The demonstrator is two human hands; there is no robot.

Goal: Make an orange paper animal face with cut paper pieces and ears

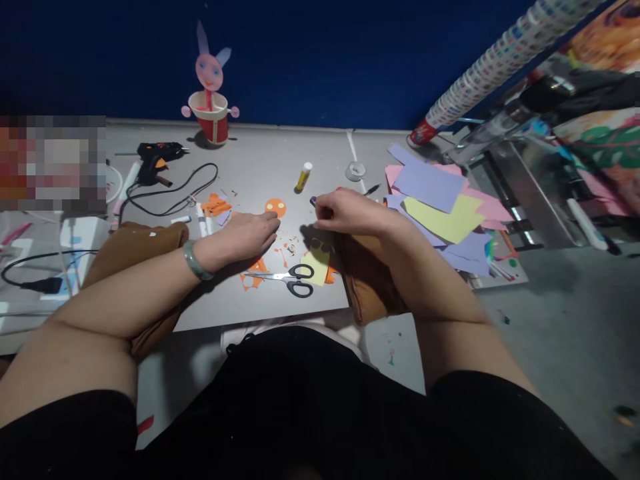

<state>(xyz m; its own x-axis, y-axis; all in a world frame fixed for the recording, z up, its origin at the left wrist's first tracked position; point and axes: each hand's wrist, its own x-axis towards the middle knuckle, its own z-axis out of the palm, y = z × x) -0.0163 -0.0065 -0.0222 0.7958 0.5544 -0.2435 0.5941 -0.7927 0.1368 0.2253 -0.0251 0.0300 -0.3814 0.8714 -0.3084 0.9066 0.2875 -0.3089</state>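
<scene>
An orange paper disc [275, 207] with two pale round spots lies on the table. My left hand [249, 236] rests palm down, fingers stretched out, its fingertips at the disc's lower edge. To the right, my right hand [345, 211] is closed with curled fingers just above the table. A small dark blue piece [313, 200] shows at its fingertips; whether it is held or lies behind them I cannot tell. Black-handled scissors [293, 277] lie in front of both hands, over orange paper scraps [255, 279]. Behind stands a glue stick [303, 177] with a white cap.
At the back stands a red cup [214, 123] with a pink rabbit figure. A black glue gun [159, 160] and its cord lie left. Coloured paper sheets [430, 190] are piled right, near a roll of clear tape [355, 171] and a long stack of paper cups [490, 70].
</scene>
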